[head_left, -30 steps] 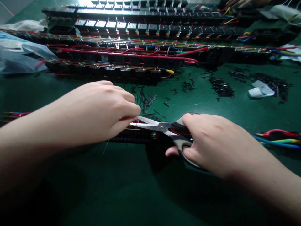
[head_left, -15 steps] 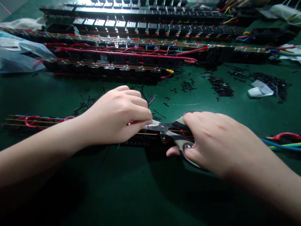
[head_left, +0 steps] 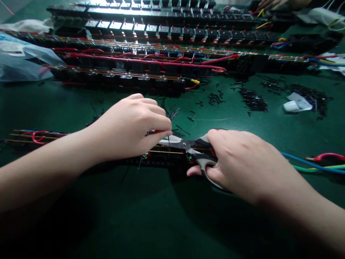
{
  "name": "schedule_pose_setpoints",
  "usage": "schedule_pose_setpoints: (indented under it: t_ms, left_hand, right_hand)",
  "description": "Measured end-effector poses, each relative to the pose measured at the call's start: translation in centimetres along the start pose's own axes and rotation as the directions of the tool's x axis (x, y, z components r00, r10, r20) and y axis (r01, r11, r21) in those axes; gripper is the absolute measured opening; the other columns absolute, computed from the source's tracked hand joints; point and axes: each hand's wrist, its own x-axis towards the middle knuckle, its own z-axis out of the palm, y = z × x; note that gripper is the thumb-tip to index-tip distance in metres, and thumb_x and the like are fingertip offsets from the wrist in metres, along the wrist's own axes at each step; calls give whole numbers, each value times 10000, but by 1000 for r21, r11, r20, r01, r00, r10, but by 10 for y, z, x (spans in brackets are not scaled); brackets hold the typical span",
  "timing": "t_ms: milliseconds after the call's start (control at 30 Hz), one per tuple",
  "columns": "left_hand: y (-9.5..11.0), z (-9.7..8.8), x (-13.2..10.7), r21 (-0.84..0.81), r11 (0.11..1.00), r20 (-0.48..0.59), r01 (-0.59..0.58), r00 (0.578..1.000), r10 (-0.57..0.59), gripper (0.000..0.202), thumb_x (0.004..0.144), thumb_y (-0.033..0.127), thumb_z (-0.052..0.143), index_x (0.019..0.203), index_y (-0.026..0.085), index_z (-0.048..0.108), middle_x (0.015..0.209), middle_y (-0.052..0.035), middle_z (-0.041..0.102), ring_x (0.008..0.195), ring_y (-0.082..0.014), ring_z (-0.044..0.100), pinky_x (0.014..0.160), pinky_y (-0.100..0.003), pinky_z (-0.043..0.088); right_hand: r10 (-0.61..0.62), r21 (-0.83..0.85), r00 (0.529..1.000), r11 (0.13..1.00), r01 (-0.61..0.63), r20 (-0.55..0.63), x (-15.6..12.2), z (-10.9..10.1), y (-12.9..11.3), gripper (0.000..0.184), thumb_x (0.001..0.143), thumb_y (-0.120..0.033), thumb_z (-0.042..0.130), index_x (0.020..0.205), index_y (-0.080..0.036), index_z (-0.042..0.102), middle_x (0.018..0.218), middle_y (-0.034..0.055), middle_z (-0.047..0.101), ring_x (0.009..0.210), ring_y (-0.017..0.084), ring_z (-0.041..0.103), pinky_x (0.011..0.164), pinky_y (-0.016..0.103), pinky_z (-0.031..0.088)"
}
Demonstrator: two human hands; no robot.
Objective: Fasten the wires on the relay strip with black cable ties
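Observation:
My right hand (head_left: 242, 158) grips a pair of scissors (head_left: 198, 154) with grey and black handles, its fingers through the loops. The blades point left, parted, over a long black wired strip (head_left: 164, 158) with brass-coloured rods and red wires. My left hand (head_left: 137, 126) is closed in a pinch just above the blade tips. From its thumb and forefinger a thin black cable tie (head_left: 169, 141) hangs down across the blades. My left hand and forearm hide part of the strip. Another thin black tail sticks out below the left hand.
Several wired assemblies (head_left: 140, 66) lie in rows across the back of the green table (head_left: 151, 216). Piles of short black offcuts (head_left: 253, 99) and a white piece of packaging (head_left: 298, 103) lie at right. A plastic bag (head_left: 24, 63) is at left. Another person's hand (head_left: 272, 3) shows at top right.
Both hands and the scissors have shifted slightly left. The black tie now shows below my left fingertips, across the blades.

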Motion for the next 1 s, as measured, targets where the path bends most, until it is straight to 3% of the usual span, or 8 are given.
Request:
schedule_pose_setpoints:
  t_ms: [200, 467, 633, 867, 1000]
  left_hand:
    - [1, 1, 0, 4, 1000, -13, 0, 1000, 0, 339, 996, 265, 456, 789, 243, 723, 866, -27, 782, 823, -222, 647, 795, -415, 415]
    - [-4, 2, 3, 32, 995, 18, 95, 995, -95, 314, 984, 353, 503, 836, 221, 746, 832, -41, 743, 816, -215, 657, 781, -371, 424]
    - [-6, 0, 3, 37, 991, 27, 132, 991, -133, 354, 991, 340, 453, 821, 196, 728, 856, -55, 738, 801, -216, 659, 778, -369, 444]
    - [-19, -1, 4, 123, 935, 57, 332, 939, -340, 364, 970, 464, 497, 850, 224, 744, 881, -60, 760, 804, -228, 670, 741, -336, 463]
    - [-25, 5, 3, 147, 919, 129, 366, 914, -385, 333, 952, 408, 475, 928, 227, 753, 926, -68, 785, 803, -232, 683, 704, -327, 452]
  right_hand:
    - [9, -20, 1000, 1000, -9, -4, 0, -3, 3, 321, 874, -531, 643, 842, -212, 622, 694, 62, 665, 637, 259, 634, 560, 319, 255]
    - [-1, -60, 1000, 998, 1, -2, 3, -3, 7, 284, 859, -500, 643, 838, -217, 636, 662, 66, 678, 601, 250, 632, 541, 311, 193]
    - [30, -115, 999, 993, -31, -14, 1, -2, 8, 373, 901, -579, 610, 795, -222, 629, 614, 57, 673, 516, 235, 611, 502, 308, 137]
    - [17, -108, 1000, 994, -18, -8, 2, 0, 9, 433, 884, -646, 636, 794, -223, 628, 630, 51, 679, 521, 227, 610, 494, 310, 130]
    - [-1, -109, 1000, 994, 1, -5, 2, -1, 10, 401, 884, -614, 664, 797, -225, 625, 603, 37, 653, 513, 220, 588, 495, 314, 137]
